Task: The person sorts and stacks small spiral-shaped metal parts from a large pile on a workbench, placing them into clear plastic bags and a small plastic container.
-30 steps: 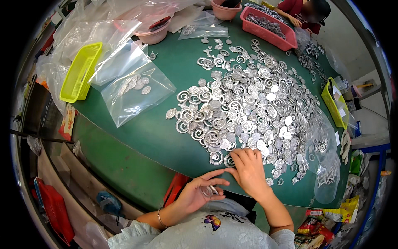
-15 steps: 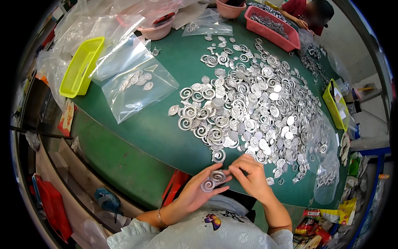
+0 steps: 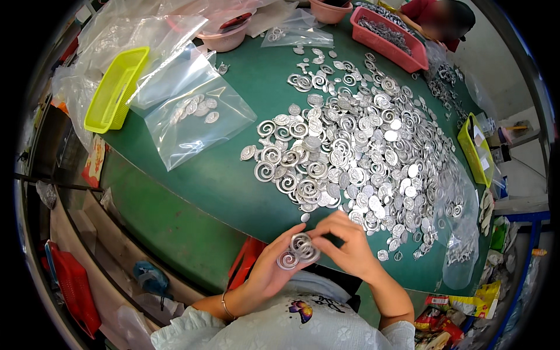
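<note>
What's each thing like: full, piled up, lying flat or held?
Left hand: holding spiral pieces
Right hand: fingertips at those pieces, grip unclear
Spiral pieces: bunched, overlapping
Metal pile: loose, spread out
Pink basket: filled with metal parts
Clear bag: lying flat
Right-hand yellow-green basket: holding papers

Bright light makes the silver pieces (image 3: 373, 157) shine almost white and puts shiny streaks on the clear bag (image 3: 195, 137), but the edges look bendy, the corners go black, and the other person's head (image 3: 449, 22) is blurry.
</note>
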A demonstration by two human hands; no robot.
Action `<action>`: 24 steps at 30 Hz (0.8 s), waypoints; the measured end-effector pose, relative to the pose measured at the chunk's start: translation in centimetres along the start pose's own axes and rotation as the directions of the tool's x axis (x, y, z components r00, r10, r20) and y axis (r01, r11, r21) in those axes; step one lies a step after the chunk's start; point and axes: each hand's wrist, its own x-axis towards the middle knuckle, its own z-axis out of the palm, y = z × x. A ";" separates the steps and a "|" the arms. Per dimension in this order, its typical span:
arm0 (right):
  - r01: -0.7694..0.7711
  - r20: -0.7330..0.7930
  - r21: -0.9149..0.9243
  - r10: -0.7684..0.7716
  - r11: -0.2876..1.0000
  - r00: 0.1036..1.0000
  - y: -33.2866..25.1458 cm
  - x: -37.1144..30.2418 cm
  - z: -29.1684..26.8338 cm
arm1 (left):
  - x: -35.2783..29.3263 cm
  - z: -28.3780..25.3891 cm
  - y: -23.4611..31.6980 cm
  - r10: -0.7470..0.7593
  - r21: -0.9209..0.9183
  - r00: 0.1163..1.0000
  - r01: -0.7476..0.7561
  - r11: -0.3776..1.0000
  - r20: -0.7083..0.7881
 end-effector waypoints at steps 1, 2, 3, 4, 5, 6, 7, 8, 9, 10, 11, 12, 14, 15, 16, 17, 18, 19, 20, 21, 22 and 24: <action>-0.001 -0.118 -0.171 -0.020 0.985 0.993 0.3 0.3 0.2 | 0.3 -0.1 0.0 -0.019 -0.023 0.999 0.020 1.000 0.033; 0.023 -0.164 -0.295 -0.075 0.955 0.984 0.5 1.2 0.4 | 0.3 0.0 0.1 -0.057 0.031 0.998 0.056 0.998 0.023; 0.039 -0.202 -0.416 -0.134 0.909 0.970 0.7 2.4 0.6 | 0.4 0.0 0.1 -0.095 0.085 0.995 0.094 0.992 0.011; 0.053 -0.226 -0.525 -0.200 0.849 0.953 1.1 3.6 0.8 | 0.3 0.0 0.2 -0.125 0.137 0.992 0.125 0.983 -0.008; 0.068 -0.155 -0.618 -0.206 0.783 0.966 1.8 4.2 1.0 | 0.3 0.1 0.0 -0.156 0.108 0.988 0.156 0.982 -0.013; 0.104 -0.152 -0.619 -0.249 0.778 0.957 2.3 4.1 1.1 | 0.3 0.2 -0.4 -0.187 0.080 0.982 0.187 0.979 -0.017; 0.148 -0.143 -0.617 -0.294 0.773 0.945 2.8 4.3 1.1 | 0.3 0.2 -0.6 -0.210 0.048 0.977 0.211 0.976 -0.024; 0.191 -0.134 -0.614 -0.339 0.766 0.931 3.0 4.4 1.0 | 0.4 0.3 -0.7 -0.204 -0.001 0.979 0.204 0.979 -0.013; 0.190 -0.179 -0.571 -0.347 0.799 0.920 2.8 4.3 0.4 | 0.5 0.4 -0.7 -0.197 -0.049 0.980 0.197 0.979 -0.002; 0.122 -0.232 -0.521 -0.277 0.845 0.933 2.8 4.1 0.0 | 0.5 0.3 -0.8 -0.194 -0.101 0.981 0.194 0.976 0.010; 0.052 -0.280 -0.466 -0.203 0.883 0.938 2.9 3.9 -0.4 | 0.7 0.8 -0.5 -0.164 -0.114 0.987 0.163 0.980 0.002; -0.018 -0.322 -0.407 -0.125 0.913 0.938 2.9 3.6 -0.6 | 0.7 1.0 -0.2 -0.117 -0.080 0.993 0.118 0.990 0.020; 0.060 -0.180 -0.476 -0.164 0.878 0.970 2.2 3.6 -0.7 | 0.9 1.3 0.3 -0.026 -0.009 0.998 0.027 1.000 0.064; 0.112 -0.114 -0.504 -0.194 0.857 0.974 1.9 3.8 -0.2 | 1.0 1.3 0.5 -0.035 -0.017 0.997 0.036 0.999 0.063; 0.163 -0.050 -0.527 -0.222 0.834 0.974 1.6 3.9 0.0 | 1.1 1.2 0.5 -0.044 0.013 0.998 0.043 0.999 0.043; 0.170 0.021 -0.628 -0.202 0.759 0.979 2.3 3.8 0.1 | 1.2 0.9 0.3 -0.052 0.044 0.998 0.051 0.998 0.022; 0.201 0.045 -0.658 -0.229 0.726 0.972 2.6 3.9 -0.1 | 1.2 0.8 0.3 -0.060 0.074 0.998 0.060 0.995 0.002; 0.233 0.071 -0.683 -0.254 0.692 0.964 2.9 4.1 -0.3 | 1.1 0.7 0.2 -0.081 0.059 0.997 0.081 0.995 -0.004; 0.264 0.098 -0.706 -0.279 0.657 0.955 3.2 4.3 -0.4 | 0.9 0.6 0.2 -0.102 0.044 0.995 0.103 0.994 -0.010; 0.280 0.084 -0.711 -0.317 0.645 0.945 3.6 4.4 -0.5 | 0.8 0.5 0.2 -0.124 0.029 0.992 0.124 0.992 -0.015; 0.235 -0.001 -0.671 -0.317 0.703 0.948 3.6 4.3 -0.6 | 0.7 0.5 0.2 -0.116 0.021 0.993 0.116 0.993 -0.002; 0.151 -0.169 -0.571 -0.296 0.807 0.940 3.5 4.0 -0.7 | 0.8 0.6 0.3 -0.101 0.005 0.995 0.101 0.995 0.025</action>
